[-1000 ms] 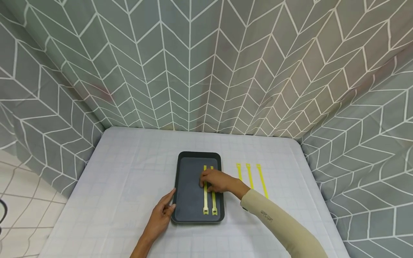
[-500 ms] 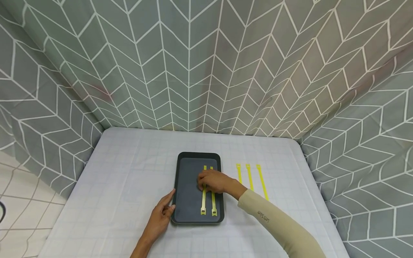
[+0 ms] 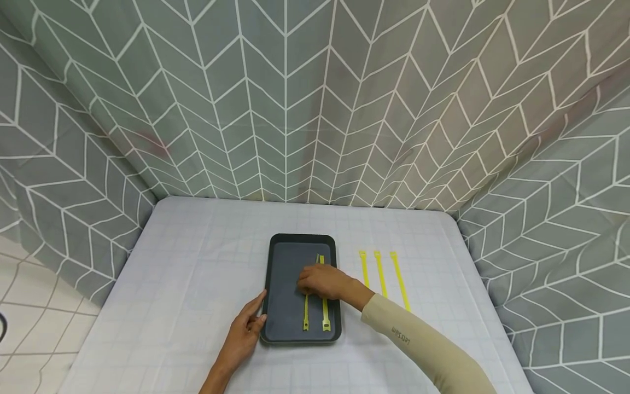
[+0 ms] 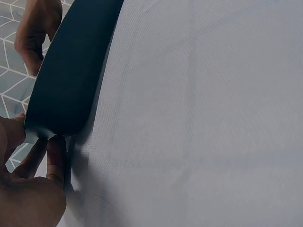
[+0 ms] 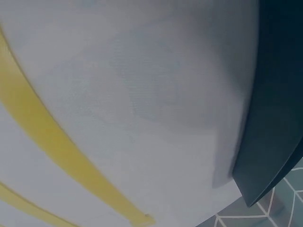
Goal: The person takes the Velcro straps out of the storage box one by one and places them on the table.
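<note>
A dark grey rectangular tray [image 3: 284, 262] lies on the table with its long sides running away from me. My left hand [image 3: 243, 331] pinches the tray's near left edge; in the left wrist view its thumb is at the rim and its fingers [image 4: 56, 161] are against the outer wall. Over the tray, my right hand [image 3: 325, 280] pinches a yellow cable tie [image 3: 306, 317] by its middle, the tie turned on edge and slanting. To its right, a second yellow cable tie [image 3: 326, 316] lies flat in the tray, partly hidden under that hand.
Three more yellow cable ties, the nearest [image 3: 365, 268] to the tray among them, lie side by side on the white-covered table [image 3: 206, 246], partly behind the right forearm. The right wrist view shows one tie [image 5: 52, 137] beside the tray's wall [image 5: 272, 118]. Patterned curtains [image 3: 295, 109] surround the table.
My right hand has shifted slightly left and nearer, carrying the held cable tie away from the second one and twisting it onto its edge. The left hand stays at the tray.
</note>
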`<state>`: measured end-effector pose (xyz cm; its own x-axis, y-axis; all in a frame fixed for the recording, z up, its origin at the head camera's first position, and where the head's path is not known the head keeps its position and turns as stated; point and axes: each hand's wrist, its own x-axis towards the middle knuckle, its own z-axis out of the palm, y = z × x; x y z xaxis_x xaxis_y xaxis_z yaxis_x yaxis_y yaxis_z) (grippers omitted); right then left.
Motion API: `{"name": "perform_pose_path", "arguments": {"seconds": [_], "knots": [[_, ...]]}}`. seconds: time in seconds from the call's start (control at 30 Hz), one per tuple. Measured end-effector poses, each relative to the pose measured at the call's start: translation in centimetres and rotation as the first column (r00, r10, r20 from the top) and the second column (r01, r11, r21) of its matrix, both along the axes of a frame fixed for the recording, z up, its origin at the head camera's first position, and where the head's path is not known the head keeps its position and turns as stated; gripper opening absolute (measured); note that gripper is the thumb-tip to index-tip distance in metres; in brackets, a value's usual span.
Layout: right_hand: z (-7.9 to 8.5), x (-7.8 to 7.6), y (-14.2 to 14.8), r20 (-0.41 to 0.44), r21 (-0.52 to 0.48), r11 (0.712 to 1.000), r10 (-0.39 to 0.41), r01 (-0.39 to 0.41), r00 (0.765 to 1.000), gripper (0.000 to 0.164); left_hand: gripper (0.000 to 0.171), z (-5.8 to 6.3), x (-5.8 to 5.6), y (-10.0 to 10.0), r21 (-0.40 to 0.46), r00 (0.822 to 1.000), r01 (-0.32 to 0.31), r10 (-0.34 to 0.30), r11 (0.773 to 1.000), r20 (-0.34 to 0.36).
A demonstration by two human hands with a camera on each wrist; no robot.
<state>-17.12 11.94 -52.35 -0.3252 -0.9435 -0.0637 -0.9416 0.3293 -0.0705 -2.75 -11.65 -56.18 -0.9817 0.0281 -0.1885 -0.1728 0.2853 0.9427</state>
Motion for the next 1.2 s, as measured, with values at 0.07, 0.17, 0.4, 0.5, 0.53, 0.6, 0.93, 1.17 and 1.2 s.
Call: {"name": "perform_pose_path", "arguments": {"seconds": [0.07, 0.17, 0.4, 0.5, 0.53, 0.6, 0.93, 1.17, 1.2], "knots": [[0.1, 0.1, 0.0, 0.001, -0.007, 1.0, 0.003, -0.003, 1.0, 0.017, 0.059, 0.0, 0.0, 0.0, 0.0, 1.0, -0.001, 0.001, 1.0, 0.002], [0.5, 0.3, -0.1, 0.002, -0.018, 1.0, -0.003, 0.003, 1.0, 0.015, 0.059, 0.0, 0.0, 0.0, 0.0, 1.0, 0.0, 0.0, 1.0, 0.001], [1.7, 0.8, -0.4, 0.014, -0.012, 0.999, -0.034, 0.035, 0.999, 0.014, 0.059, 0.0, 0.1, 0.0, 0.0, 1.0, 0.0, 0.0, 1.0, 0.007], [2.2, 0.9, -0.2, 0.039, -0.033, 0.998, -0.044, 0.046, 0.998, 0.014, 0.059, 0.0, 0.1, 0.0, -0.014, 1.0, -0.001, 0.001, 1.0, 0.007], [2.3, 1.0, -0.2, 0.044, -0.044, 0.998, -0.048, 0.05, 0.998, 0.014, 0.059, 0.0, 0.1, 0.0, -0.017, 1.0, -0.001, 0.001, 1.0, 0.006], [2.5, 0.9, 0.1, 0.055, -0.079, 0.995, -0.059, 0.064, 0.997, 0.013, 0.059, 0.0, 0.1, 0.1, -0.015, 1.0, -0.002, 0.002, 1.0, 0.006], [2.6, 0.3, 2.0, 0.276, -0.28, 0.937, -0.129, 0.208, 0.952, 0.012, 0.059, 0.0, -0.1, 0.0, 0.005, 1.0, 0.003, -0.003, 1.0, 0.012], [2.4, 0.1, 3.3, 0.383, -0.371, 0.871, -0.171, 0.321, 0.908, 0.006, 0.059, 0.0, -0.1, 0.1, -0.015, 1.0, -0.001, 0.001, 1.0, 0.005], [2.4, 0.1, 3.5, 0.407, -0.385, 0.855, -0.181, 0.348, 0.895, 0.006, 0.059, 0.0, -0.1, 0.1, -0.014, 1.0, -0.002, 0.002, 1.0, 0.006]]}}
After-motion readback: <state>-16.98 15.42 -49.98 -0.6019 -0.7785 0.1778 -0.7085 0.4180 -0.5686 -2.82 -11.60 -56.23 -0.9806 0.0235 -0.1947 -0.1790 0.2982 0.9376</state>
